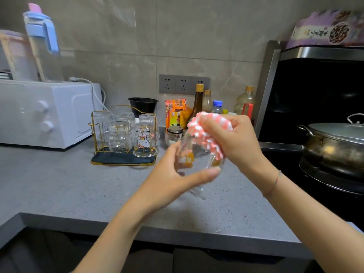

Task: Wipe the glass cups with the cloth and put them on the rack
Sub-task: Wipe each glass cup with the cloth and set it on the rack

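The cup [196, 152] is gripped in the left hand [177, 174] above the counter [78, 184], right of the rack [122, 160]. The cloth [204, 134] is clenched in the right hand [230, 138] against it. If rubbed too hard, the cup could be twisted loose and dropped.

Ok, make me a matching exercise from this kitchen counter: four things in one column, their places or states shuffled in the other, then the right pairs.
Things
1. pink-and-white cloth
2. Hello Kitty glass cup
3. steel pot
4. printed glass cup

Places or states
A. upside down on the gold rack
B. gripped by the left hand
C. bunched in the right hand
D. lid on, far right

Pairs: 1-C, 2-A, 3-D, 4-B
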A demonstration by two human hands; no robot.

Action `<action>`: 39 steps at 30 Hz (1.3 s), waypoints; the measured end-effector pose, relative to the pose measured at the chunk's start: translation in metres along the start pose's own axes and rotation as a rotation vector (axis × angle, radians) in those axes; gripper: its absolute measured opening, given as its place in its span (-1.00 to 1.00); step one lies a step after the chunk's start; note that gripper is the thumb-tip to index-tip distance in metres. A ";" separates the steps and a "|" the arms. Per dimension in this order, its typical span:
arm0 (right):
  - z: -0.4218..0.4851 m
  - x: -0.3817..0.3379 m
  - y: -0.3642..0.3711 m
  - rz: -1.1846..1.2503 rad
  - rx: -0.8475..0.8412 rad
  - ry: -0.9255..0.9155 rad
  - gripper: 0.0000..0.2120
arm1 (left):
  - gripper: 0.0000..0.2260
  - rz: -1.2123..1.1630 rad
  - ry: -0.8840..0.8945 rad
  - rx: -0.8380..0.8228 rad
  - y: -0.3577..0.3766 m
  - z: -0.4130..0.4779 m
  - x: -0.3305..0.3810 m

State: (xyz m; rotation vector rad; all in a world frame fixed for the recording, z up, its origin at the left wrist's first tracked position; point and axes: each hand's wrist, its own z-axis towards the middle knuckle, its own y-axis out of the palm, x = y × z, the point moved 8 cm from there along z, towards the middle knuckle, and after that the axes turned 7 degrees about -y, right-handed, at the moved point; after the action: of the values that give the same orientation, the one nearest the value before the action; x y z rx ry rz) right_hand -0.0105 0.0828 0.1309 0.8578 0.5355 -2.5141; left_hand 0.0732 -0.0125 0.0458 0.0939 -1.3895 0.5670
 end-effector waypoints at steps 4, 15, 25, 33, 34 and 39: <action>-0.003 -0.009 0.014 -0.019 -0.091 -0.044 -0.74 | -0.24 0.018 0.102 0.124 -0.006 0.000 -0.001; -0.016 0.006 0.026 0.042 -0.487 0.097 -0.52 | -0.37 -0.721 -0.081 -0.326 0.011 -0.009 -0.029; -0.025 0.035 0.013 0.118 -0.572 0.257 -0.56 | -0.36 -1.072 -0.177 -0.672 0.035 -0.009 -0.037; -0.019 0.091 -0.028 0.209 -0.115 0.457 -0.46 | -0.24 -1.085 -0.148 -0.425 0.003 0.006 -0.045; -0.022 0.103 -0.033 0.154 -0.113 0.488 -0.51 | -0.11 -1.105 -0.196 -0.351 -0.001 0.008 -0.054; -0.058 0.169 -0.023 -0.025 -0.294 0.654 -0.71 | -0.01 -1.046 -0.316 -0.158 -0.006 0.013 -0.083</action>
State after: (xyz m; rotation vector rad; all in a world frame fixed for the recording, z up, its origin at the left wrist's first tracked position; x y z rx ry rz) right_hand -0.1160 0.0849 -0.0157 1.5503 1.0883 -2.0555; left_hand 0.0580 -0.0491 -0.0283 0.7558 -1.4605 -0.4472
